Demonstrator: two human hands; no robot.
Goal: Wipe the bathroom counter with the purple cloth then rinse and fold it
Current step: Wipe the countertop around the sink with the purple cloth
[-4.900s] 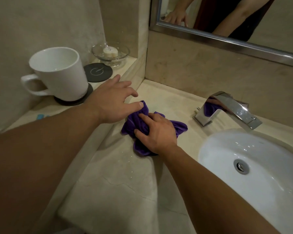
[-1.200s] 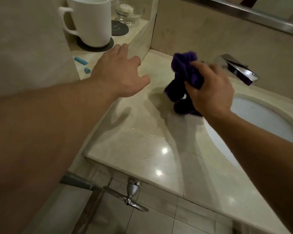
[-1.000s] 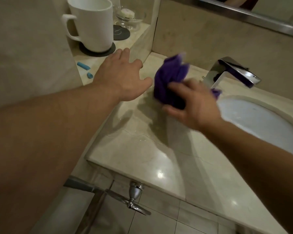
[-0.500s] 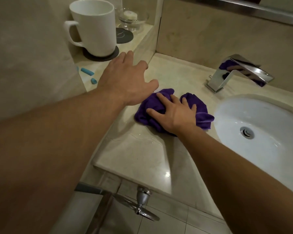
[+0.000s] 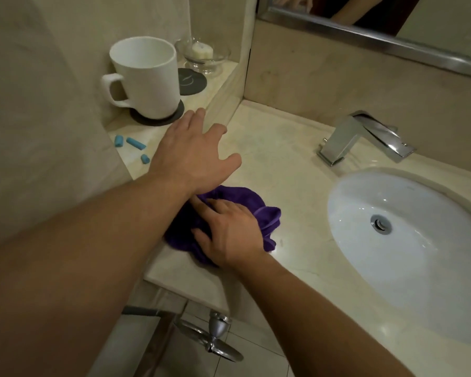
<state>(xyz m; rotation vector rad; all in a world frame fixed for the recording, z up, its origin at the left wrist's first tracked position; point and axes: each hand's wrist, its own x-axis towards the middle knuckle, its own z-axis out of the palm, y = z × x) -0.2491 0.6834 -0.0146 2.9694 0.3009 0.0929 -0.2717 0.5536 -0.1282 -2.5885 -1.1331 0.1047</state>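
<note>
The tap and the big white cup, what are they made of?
The tap looks like polished metal, probably chrome-plated: it mirrors its surroundings. The cup looks like glazed ceramic: white, smooth, thick-rimmed; plastic is possible.

the purple cloth (image 5: 267, 217) is a soft, deep violet towel with a stitched hem along one side. it is bunched into a loose, crumpled mound rather than spread flat. it lies on the bathroom counter (image 5: 283, 148) close to the front-left corner, just in from the front edge. the right hand (image 5: 229, 235) presses flat on its middle, so only its outer folds show. the counter is pale cream polished stone, glossy under the light.
</note>
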